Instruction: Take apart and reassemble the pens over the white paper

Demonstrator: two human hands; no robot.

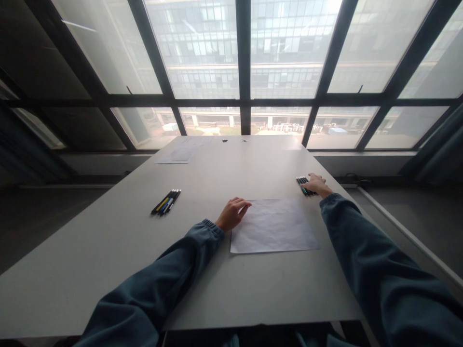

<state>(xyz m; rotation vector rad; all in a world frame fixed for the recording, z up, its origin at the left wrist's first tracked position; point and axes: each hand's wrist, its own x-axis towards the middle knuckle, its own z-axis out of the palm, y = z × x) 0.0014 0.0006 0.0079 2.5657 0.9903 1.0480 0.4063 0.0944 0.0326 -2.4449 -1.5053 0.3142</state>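
Note:
A sheet of white paper [275, 226] lies on the white table in front of me, slightly wrinkled. My left hand [234, 213] rests at its upper left edge, fingers bent and brought together, with nothing visible in them. To the right, a row of dark pens [301, 182], some with green parts, lies beyond the paper's upper right corner. Over these pens is my right hand [317, 185], its fingers apart and partly covering them; whether the fingertips touch a pen I cannot tell.
Several markers [166, 202] with black, yellow, blue and white parts lie side by side on the left of the table [119, 250]. More paper sheets [175, 154] lie at the far left. Two small dark spots are near the far edge, before large windows [208, 48].

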